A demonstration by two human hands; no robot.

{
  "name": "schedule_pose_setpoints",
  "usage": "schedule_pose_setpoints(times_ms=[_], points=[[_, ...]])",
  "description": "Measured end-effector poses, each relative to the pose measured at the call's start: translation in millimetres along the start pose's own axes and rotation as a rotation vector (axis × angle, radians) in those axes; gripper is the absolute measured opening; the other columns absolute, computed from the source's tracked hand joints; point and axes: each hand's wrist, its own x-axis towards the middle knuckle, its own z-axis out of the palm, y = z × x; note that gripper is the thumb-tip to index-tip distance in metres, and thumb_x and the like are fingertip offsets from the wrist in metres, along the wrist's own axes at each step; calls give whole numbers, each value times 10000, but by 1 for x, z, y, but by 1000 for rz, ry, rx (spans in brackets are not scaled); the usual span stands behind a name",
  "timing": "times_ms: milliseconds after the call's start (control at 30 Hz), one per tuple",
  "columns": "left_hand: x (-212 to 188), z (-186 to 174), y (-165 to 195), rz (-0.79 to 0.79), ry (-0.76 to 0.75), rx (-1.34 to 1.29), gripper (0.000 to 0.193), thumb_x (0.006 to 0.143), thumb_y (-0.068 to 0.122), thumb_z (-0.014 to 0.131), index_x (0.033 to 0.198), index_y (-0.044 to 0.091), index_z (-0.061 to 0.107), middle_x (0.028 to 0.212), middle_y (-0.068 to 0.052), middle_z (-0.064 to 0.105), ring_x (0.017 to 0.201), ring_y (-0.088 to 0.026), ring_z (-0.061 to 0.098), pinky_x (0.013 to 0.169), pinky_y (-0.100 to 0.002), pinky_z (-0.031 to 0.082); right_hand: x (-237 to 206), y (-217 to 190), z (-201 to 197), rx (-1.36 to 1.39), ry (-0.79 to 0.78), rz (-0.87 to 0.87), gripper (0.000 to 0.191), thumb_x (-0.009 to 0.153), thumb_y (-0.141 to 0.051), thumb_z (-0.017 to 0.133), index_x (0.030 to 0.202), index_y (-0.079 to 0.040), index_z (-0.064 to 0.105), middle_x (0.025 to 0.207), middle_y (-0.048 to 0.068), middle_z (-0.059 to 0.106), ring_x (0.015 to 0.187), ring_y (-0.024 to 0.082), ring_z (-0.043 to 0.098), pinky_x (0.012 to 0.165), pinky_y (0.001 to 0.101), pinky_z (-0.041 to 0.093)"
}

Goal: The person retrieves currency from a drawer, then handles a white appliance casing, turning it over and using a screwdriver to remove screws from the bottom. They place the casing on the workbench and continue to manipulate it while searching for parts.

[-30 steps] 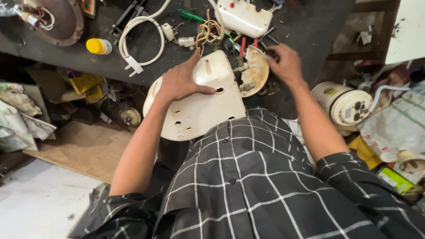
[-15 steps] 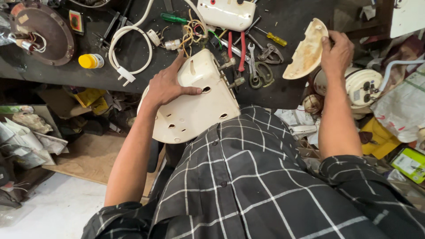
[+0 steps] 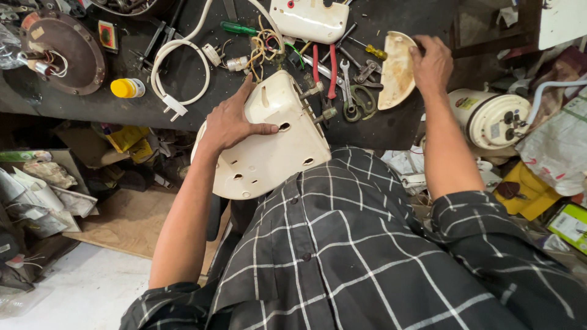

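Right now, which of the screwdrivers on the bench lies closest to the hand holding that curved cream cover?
The yellow-handled screwdriver, just left of the cream cover in the right hand. The green-handled screwdriver lies far off, near the white cable.

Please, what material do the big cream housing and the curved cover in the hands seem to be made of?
Housing, under the left hand: likely moulded plastic, smooth matt cream, with formed holes. Cover, in the right hand: probably the same plastic, yellowed and stained.

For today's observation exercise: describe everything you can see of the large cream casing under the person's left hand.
The cream casing looks like moulded plastic, scuffed and grimy, rounded at its lower end, with several small holes and slots. Metal stubs stick out of its right edge. It lies tilted, upper end on the dark workbench, lower end over the person's lap. The left hand presses flat on it.
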Motion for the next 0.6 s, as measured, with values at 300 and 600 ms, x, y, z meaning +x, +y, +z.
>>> schedule_pose_setpoints(times_ms=[300, 600], points=[[8, -4, -3, -19, -14, -29, 1402, 454, 706, 868, 1604, 134, 305, 1439, -131, 607, 1282, -376, 582, 1047, -472, 455, 18, -47, 21, -23, 64, -268, 324, 941, -72, 737, 1265, -78, 718, 1180, 122, 673, 1099, 343, 623, 935, 453, 495], [8, -5, -3, -8, -10, -24, 1381, 481, 719, 851, 1614, 142, 313, 1429, -148, 621, 1288, -373, 595, 1063, -473, 460, 64, -141, 44, 159, -12, -391, 148, 959, -63, 706, 1093, -85, 763, 1070, 101, 720, 993, 340, 647, 863, 449, 516]])
